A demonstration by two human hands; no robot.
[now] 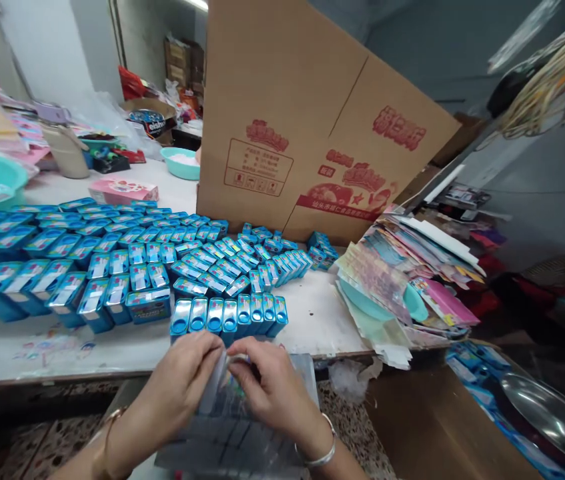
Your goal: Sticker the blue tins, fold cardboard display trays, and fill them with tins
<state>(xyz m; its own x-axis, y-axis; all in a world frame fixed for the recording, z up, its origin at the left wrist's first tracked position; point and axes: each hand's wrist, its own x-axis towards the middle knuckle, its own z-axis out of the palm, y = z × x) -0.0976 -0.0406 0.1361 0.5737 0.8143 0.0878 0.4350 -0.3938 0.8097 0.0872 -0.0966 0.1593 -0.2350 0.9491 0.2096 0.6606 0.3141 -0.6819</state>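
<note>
My left hand [185, 373] pinches the upper edge of a clear plastic bag [227, 433] at the table's front edge. Close beside it, my right hand [277, 390] has thumb and fingers curled together on the same shiny plastic. What lies between the right fingertips is partly hidden. Just beyond my hands stands a row of blue tins [215, 313] with silvery tops, some with round openings facing up. Many more blue tins [147, 303] with printed labels fill the table to the left and behind.
A large cardboard box [282, 87] stands at the back of the white table [307, 313]. Stacked papers [377, 280] and a pink tray [445, 303] lie at the right. Teal basins [182, 170] sit at the back. A metal bowl [552, 417] is low at the right.
</note>
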